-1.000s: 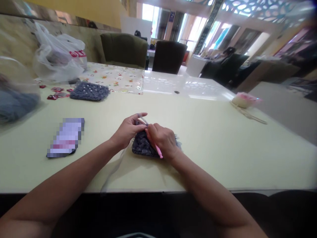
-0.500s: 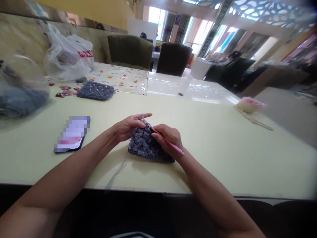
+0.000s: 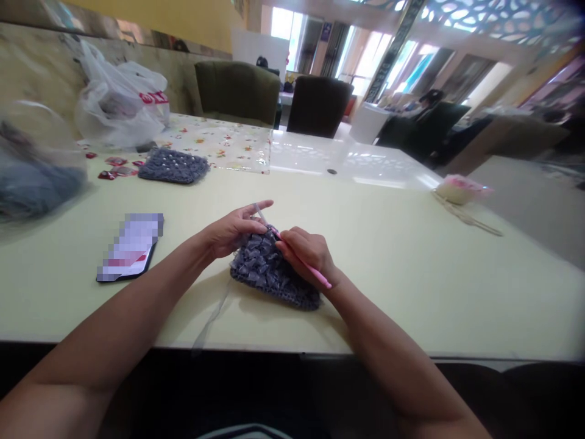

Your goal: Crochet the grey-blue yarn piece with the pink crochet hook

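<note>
My left hand pinches the top left edge of a dark grey-blue crochet piece, its forefinger stretched out. A strip of pale grey ribbon yarn passes over that finger; more of the yarn trails down from the piece to the table's front edge. In my right hand is a pink crochet hook, its tip at the piece's top edge close to my left thumb. The piece's right part is partly hidden behind my right hand, and its lower edge hangs just over or touches the table; I cannot tell which.
On the pale yellow table a phone lies left of my arms. Behind it are a second crochet piece, small red packets, and plastic bags. A pink-and-cream pouch with a cord lies far right. Chairs stand beyond.
The crochet piece has tilted, its lower right corner dropping slightly. My left forefinger has lifted a little with the yarn, and the hook has shifted slightly left. The whole view has moved a little.
</note>
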Tool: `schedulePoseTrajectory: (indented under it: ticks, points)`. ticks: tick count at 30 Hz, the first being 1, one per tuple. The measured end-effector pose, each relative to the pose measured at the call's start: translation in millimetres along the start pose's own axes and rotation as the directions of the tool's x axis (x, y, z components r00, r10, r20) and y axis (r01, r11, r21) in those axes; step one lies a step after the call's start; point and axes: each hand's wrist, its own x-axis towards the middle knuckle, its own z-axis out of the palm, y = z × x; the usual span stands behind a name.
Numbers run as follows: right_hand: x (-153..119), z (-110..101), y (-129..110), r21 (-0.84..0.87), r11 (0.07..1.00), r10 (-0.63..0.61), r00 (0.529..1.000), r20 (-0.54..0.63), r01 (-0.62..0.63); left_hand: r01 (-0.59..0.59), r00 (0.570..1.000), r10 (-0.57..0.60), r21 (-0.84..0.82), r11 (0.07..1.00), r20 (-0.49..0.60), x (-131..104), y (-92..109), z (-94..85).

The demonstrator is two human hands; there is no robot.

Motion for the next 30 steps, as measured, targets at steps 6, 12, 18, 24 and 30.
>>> schedulePoseTrajectory:
  ticks: [6,12,18,24,30]
  points:
    - [1,-6,0,0.038,0.999,-0.025,1.0,0.01,0.025,-0.002,1.0,0.002,0.001,1.0,-0.024,1,4,-9.8]
    - [4,-11,-3,0.327,0.936,0.14,0.99,-0.001,-0.132,-0.016,1.0,0.015,0.037,0.999,0.018,3,0,-12.8]
    - [4,-10,0,0.292,0.94,0.18,0.984,0.011,-0.176,-0.107,0.994,0.107,0.09,0.99,0.001,4,-3,-5.4]
    - [6,-11,0,0.273,0.945,0.179,0.984,0.023,-0.178,-0.208,0.97,0.228,0.201,0.957,-0.084,3,-3,0.7]
    - [5,-4,1,0.22,0.944,0.248,0.969,0.021,-0.246,-0.3,0.937,0.34,0.321,0.898,-0.076,3,-10,6.7]
